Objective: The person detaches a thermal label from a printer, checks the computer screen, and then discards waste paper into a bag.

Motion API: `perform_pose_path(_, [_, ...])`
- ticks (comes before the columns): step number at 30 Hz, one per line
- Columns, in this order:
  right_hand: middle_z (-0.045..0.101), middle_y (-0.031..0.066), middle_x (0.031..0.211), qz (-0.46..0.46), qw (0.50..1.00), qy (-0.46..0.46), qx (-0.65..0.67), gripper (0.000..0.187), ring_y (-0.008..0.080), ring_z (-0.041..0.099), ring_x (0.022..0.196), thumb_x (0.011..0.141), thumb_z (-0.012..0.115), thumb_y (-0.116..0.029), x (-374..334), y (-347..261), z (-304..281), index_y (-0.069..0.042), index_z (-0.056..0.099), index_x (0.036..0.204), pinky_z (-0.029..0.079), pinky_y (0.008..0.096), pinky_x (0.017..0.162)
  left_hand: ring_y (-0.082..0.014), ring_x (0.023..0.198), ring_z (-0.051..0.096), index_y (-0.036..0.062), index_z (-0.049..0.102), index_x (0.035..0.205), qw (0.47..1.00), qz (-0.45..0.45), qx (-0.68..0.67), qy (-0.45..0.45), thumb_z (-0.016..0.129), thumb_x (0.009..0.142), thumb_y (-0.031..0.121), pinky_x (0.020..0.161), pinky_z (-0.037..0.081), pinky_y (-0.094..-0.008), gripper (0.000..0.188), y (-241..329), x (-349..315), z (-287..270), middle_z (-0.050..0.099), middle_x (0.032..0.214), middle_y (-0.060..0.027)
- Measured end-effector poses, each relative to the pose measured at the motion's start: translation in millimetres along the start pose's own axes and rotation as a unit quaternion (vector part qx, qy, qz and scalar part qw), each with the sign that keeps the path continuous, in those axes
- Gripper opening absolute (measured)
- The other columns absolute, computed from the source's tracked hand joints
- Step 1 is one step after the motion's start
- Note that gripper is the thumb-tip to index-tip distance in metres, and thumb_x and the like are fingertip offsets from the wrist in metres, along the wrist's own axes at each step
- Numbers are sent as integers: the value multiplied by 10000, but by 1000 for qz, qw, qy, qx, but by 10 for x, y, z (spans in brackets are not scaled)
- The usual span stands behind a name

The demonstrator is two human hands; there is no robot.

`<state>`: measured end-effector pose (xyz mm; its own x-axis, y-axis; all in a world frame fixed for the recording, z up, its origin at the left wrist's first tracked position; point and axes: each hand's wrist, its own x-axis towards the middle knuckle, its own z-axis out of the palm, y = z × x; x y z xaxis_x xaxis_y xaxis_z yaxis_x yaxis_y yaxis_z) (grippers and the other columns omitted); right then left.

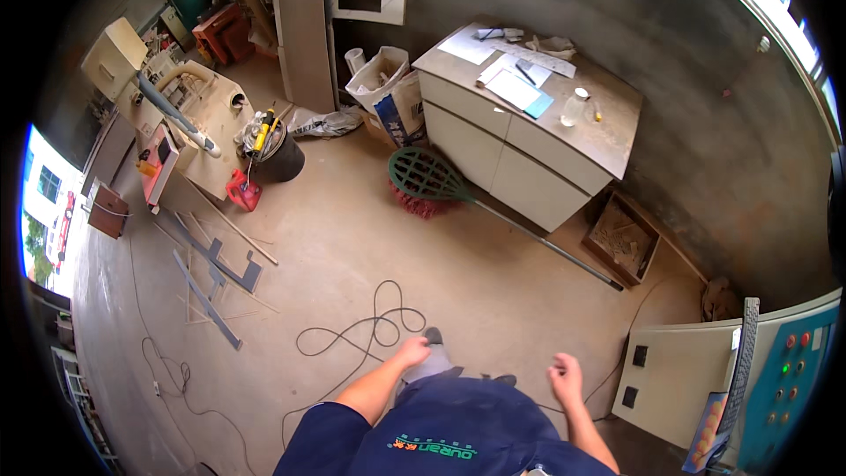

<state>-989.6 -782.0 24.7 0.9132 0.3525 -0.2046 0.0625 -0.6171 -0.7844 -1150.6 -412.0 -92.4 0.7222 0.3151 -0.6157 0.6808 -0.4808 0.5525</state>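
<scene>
My left hand [413,351] hangs beside my trouser leg, its fingers loosely together and holding nothing that I can see. My right hand [566,376] is held out to the right above the floor. Its fingers are loosely bent, with a gap to the thumb, and it appears to hold nothing. Below my left hand a grey shoe [433,336] shows. A thin black cable [374,321] lies in loops on the floor just beyond it. Ahead lies a long-handled tool with a green latticed plastic head [428,174] over red shaggy material [419,203].
Papers and a bottle [575,107] stand on a white cabinet [529,172]. A wooden box [622,238] sits beside it. At right is a machine cabinet [674,366] with a teal button panel. Grey strips [207,298], a red jug [243,191] and a black bucket [283,159] are at left.
</scene>
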Motion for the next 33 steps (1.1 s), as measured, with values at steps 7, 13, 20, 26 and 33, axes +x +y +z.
perform_pose_path(7, [613,148,1086,98,993,50,-31,383,218,625,907,774,624,-119,968,-659,308,24,587,1127,511,323,796,-347,976,609,38,642,1059,963,-202,-121,130,588,726,241,847,485,-393,394,-1331,236,-1260,631,1062,-213])
perform_pose_path(13, [608,163,1033,16,982,-179,-60,382,238,637,905,777,627,-141,1843,-1607,1383,18,590,1123,517,334,794,-276,919,633,5,621,1094,899,-249,-295,204,616,730,196,806,494,-353,411,-2212,507,-1390,657,991,-202])
perform_pose_path(20, [600,186,1061,18,936,-338,-100,396,277,625,928,774,619,-232,3164,-2201,2515,-29,616,1115,490,374,848,-350,1095,550,29,599,1146,948,-252,-195,9,598,789,263,937,433,-405,427,-2184,517,-1301,606,1146,-189])
perform_pose_path(26, [613,185,1011,-82,949,-294,-79,387,292,621,903,752,608,-197,4728,-3090,3332,-28,610,1100,498,371,816,-369,1125,523,11,585,1152,949,-292,-117,17,529,824,273,960,411,-426,424,-1907,1226,-2844,574,1180,-227])
perform_pose_path(33, [608,166,1015,-50,963,-264,-2,355,276,621,911,776,578,-184,5673,-4018,3683,-16,602,1088,494,354,810,-174,733,614,-32,564,1166,941,-149,-232,198,580,807,148,689,494,-298,402,-1435,3334,-4956,665,838,-117])
